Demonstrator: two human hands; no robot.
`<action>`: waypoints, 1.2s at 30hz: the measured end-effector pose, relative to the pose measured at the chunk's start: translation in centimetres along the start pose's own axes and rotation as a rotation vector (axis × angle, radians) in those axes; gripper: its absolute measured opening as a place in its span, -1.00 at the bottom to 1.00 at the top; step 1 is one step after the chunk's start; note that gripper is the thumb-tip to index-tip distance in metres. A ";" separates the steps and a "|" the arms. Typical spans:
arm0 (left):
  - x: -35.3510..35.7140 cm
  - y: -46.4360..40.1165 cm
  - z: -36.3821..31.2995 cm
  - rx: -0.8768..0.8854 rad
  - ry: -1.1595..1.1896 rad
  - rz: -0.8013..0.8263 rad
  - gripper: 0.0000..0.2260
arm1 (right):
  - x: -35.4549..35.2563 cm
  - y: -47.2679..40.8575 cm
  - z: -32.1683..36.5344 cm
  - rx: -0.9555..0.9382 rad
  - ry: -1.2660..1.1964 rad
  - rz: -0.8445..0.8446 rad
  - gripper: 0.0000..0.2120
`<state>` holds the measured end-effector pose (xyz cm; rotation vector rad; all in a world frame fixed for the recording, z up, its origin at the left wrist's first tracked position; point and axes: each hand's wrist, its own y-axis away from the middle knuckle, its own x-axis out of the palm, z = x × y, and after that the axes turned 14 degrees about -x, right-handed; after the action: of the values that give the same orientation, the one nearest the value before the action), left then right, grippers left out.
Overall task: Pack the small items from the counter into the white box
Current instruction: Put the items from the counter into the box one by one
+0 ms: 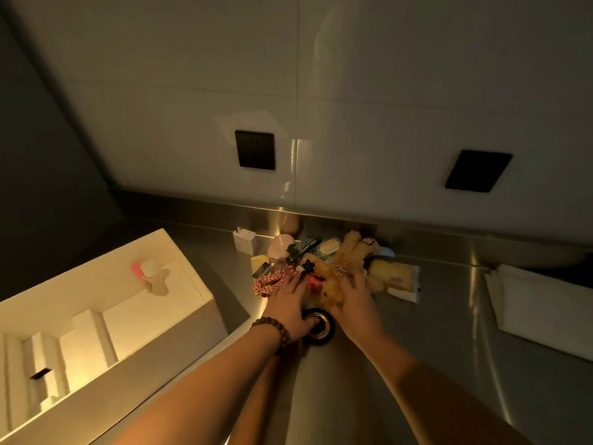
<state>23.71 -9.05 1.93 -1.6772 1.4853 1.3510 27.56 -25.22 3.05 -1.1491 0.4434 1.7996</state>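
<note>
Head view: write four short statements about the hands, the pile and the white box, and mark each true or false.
1. Both hands, left and right, are at the pile. True.
2. The white box stands right of the pile. False: it stands left.
3. The left wrist wears a bead bracelet. True.
4. The charger lies inside the box. False: it stands on the counter, beside the pile.

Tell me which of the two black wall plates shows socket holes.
The left black plate, above the white charger, shows small socket slots. The right black plate, farther along the wall, looks plain with no holes visible.
</note>
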 end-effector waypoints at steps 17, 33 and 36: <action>-11.8 6.1 -3.5 0.327 0.525 -0.246 -0.18 | -11.0 -0.5 9.8 -0.172 -0.456 -0.234 -0.78; -28.8 15.2 11.2 0.172 0.799 -0.415 -0.55 | -8.1 -6.2 25.6 -0.572 -0.593 0.243 -0.37; -28.3 16.0 15.1 0.082 0.786 -0.436 -0.58 | -4.9 -7.1 27.8 -0.584 -0.569 0.247 -0.42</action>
<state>6.51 11.70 25.53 -2.4399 1.3784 0.3929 19.90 -4.77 22.25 -0.9064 -0.3120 2.4545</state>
